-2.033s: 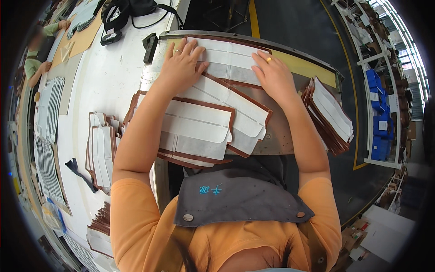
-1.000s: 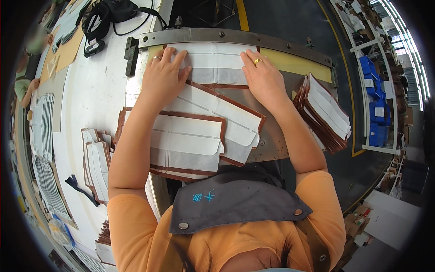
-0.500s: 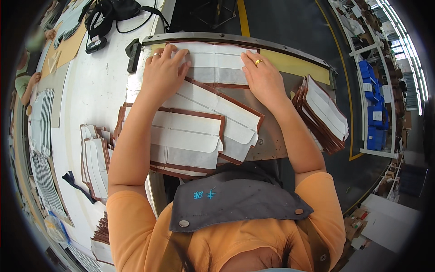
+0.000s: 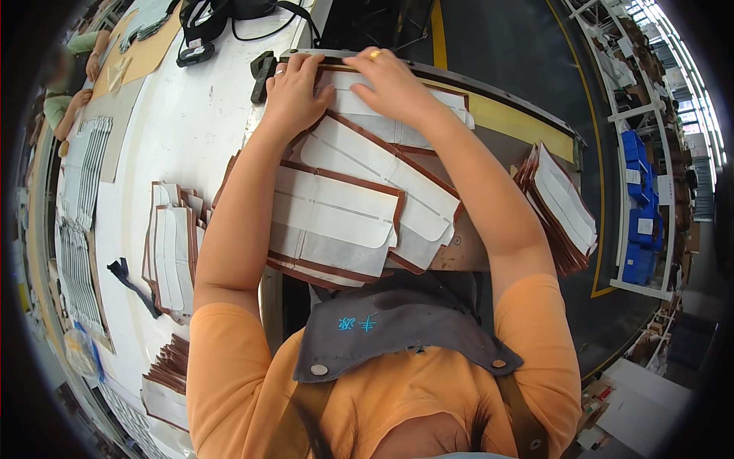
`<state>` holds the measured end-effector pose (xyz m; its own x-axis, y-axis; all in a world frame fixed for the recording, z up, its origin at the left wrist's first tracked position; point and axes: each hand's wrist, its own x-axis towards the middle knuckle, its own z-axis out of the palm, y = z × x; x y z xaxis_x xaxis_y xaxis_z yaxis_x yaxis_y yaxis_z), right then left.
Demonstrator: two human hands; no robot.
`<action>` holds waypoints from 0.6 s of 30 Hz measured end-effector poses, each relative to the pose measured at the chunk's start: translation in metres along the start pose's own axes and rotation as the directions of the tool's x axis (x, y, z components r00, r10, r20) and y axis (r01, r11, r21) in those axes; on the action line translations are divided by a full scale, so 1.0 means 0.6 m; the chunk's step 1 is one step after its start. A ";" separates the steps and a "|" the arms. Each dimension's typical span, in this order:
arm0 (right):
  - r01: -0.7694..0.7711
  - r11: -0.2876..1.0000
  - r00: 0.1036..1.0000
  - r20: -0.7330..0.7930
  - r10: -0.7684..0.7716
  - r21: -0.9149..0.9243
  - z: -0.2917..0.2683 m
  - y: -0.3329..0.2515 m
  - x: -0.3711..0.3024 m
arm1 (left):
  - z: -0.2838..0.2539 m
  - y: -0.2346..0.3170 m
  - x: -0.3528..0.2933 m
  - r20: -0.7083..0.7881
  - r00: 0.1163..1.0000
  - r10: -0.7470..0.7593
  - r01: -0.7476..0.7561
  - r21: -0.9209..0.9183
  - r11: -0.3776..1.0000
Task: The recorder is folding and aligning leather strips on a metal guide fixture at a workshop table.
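Okay, both your grips look released, fingers spread: left hand (image 4: 297,96) on the left end of the brown-edged white panel (image 4: 390,128), right hand (image 4: 391,86) over its top edge, beside the metal bar (image 4: 459,79). Panel lies along that bar, right end at the yellow strip (image 4: 524,122). Slanted second panel (image 4: 375,164) meets its lower edge. Room: metal plate (image 4: 503,144) between panel and right-hand stack (image 4: 564,191).

**White, Brown, Orange and Blue**

The flat pieces (image 4: 336,213) are white with brown edges and thin grey lines. The stack (image 4: 562,191) on the right is white and brown too. The strip (image 4: 527,126) is pale yellow. The shirt (image 4: 229,359) is orange. The apron (image 4: 405,325) is dark grey with bright blue stitching. The bins (image 4: 641,223) are blue.
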<state>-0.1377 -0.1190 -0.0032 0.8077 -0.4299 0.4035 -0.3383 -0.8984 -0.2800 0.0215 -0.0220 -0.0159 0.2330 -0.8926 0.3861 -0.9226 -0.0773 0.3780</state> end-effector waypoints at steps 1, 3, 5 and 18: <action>0.019 0.999 1.000 0.014 -0.020 0.025 0.012 -0.005 0.013 | -0.001 0.000 0.000 0.002 1.000 0.002 -0.002 0.004 1.000; 0.039 0.999 0.999 0.031 -0.040 0.029 0.020 -0.011 0.025 | -0.006 0.001 -0.001 0.094 0.996 0.003 -0.005 0.023 1.000; 0.058 0.998 0.997 0.054 -0.060 0.031 0.019 -0.014 0.024 | -0.010 0.006 -0.002 0.085 0.996 0.029 -0.036 0.081 0.996; -0.080 0.933 0.997 -0.029 0.075 -0.351 -0.112 0.064 -0.148 | -0.016 0.041 -0.015 0.079 0.985 0.151 -0.170 0.393 0.903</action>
<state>-0.2546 -0.1212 0.0088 0.7658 -0.4983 0.4065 -0.5498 -0.8352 0.0119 -0.0005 -0.0113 -0.0018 0.0655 -0.9262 0.3712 -0.9942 -0.0925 -0.0554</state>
